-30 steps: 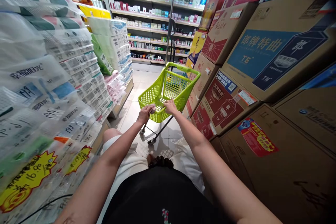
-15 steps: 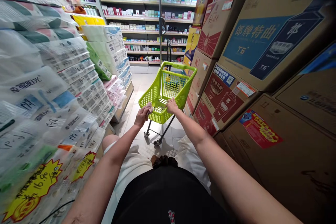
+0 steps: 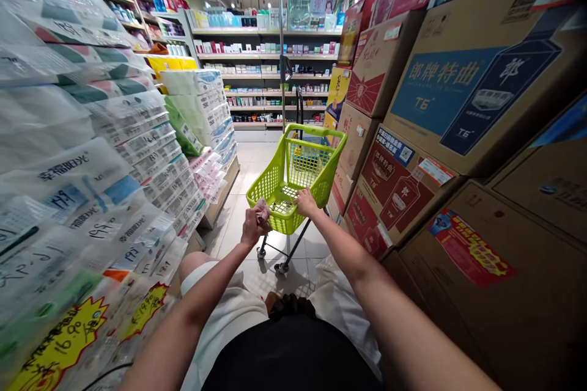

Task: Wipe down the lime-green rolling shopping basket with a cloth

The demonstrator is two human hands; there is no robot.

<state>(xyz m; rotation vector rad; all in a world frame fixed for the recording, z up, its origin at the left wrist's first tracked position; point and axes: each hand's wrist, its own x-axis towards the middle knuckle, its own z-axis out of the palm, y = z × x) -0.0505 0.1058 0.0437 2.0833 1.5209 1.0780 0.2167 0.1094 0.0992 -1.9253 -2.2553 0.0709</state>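
A lime-green shopping cart [image 3: 283, 224] with a lattice basket on grey legs and casters stands in front of me. My left hand [image 3: 251, 228] is closed around a crumpled pinkish-grey cloth [image 3: 262, 211], at the near left corner of the basket. Whether the cloth presses on the rim there, I cannot tell. Fingers curled over the basket's near rim, my right hand [image 3: 306, 202] grips the cart a little right of its middle. Its fingertips reach inside the basket, partly hidden.
Wrapped tissue packs [image 3: 151, 153] are piled high along the left, with yellow price signs [image 3: 62, 342]. Stacked cardboard cartons [image 3: 426, 159] wall the right side. A metal pole [image 3: 280, 24] rises behind the cart, and product shelves [image 3: 266, 56] span the back.
My view has tilted up, so the cart and shelves sit lower in the picture. The left hand with the cloth stays by the left corner; the right hand keeps its grip on the rim.
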